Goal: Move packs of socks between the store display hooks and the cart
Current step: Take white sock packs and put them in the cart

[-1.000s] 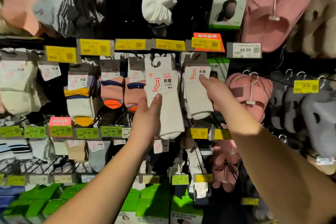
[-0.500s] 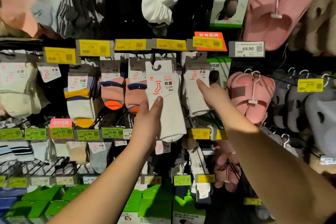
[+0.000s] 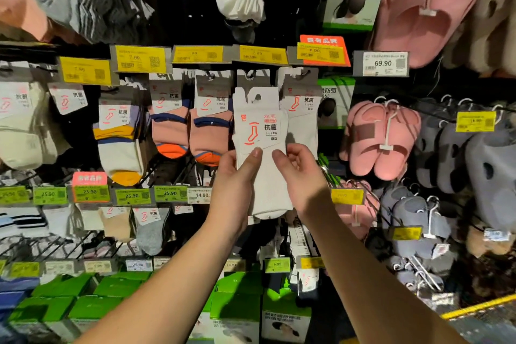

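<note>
Both hands hold one white sock pack (image 3: pixel 261 148) in front of the display hooks: the left hand (image 3: pixel 233 190) grips its left edge, thumb on front, and the right hand (image 3: pixel 300 176) pinches its right side. It appears off its hook; next likely comes rehanging or carrying it to the cart, which is out of view.

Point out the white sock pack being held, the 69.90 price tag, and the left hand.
white sock pack (image 3: pixel 261 131): head view, on its printed label card.
69.90 price tag (image 3: pixel 381 63): head view, on the printed price.
left hand (image 3: pixel 234 184): head view, on the back of the hand.
</note>
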A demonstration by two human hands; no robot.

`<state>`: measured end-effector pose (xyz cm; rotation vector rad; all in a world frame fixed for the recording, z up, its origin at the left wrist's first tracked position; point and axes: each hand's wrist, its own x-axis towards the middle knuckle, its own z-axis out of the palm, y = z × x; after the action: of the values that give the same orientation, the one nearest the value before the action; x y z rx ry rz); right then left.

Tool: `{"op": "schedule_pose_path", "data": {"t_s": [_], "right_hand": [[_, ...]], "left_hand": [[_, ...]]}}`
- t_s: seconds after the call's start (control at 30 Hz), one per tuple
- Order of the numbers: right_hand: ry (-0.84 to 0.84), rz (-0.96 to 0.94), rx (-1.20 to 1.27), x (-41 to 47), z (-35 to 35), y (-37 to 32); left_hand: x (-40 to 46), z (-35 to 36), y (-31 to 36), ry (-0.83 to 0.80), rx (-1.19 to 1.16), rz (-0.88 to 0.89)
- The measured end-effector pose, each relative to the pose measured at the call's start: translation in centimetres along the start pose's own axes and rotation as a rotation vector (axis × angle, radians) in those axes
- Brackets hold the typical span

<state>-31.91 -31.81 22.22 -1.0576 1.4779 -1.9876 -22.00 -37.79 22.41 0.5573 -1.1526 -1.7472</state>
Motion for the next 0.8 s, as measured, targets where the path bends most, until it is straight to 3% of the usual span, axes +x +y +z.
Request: {"op": "schedule_pose_path", "data": {"t_s": [0.27, 0.37, 0.53, 0.8], "right_hand": [[-0.041, 0.11, 0.027, 0.2, -1.0, -0.2], [-0.02, 0.131, 0.031, 0.8, -1.7, -0.2], [0.068, 0.136, 0.026, 1.9, -3.0, -1.3], [0.084, 0.077, -0.068, 7.0, -5.7, -3.7]], "left_hand": [[0.4, 0.0, -0.3, -0.031, 0.252, 0.033], [0.7, -0.1, -0.1, -0.048, 0.215, 0.011], [1.1, 0.1, 0.1, 0.07, 0.292, 0.085], [1.4, 0.2, 0.9, 0.092, 0.122, 0.068]]}}
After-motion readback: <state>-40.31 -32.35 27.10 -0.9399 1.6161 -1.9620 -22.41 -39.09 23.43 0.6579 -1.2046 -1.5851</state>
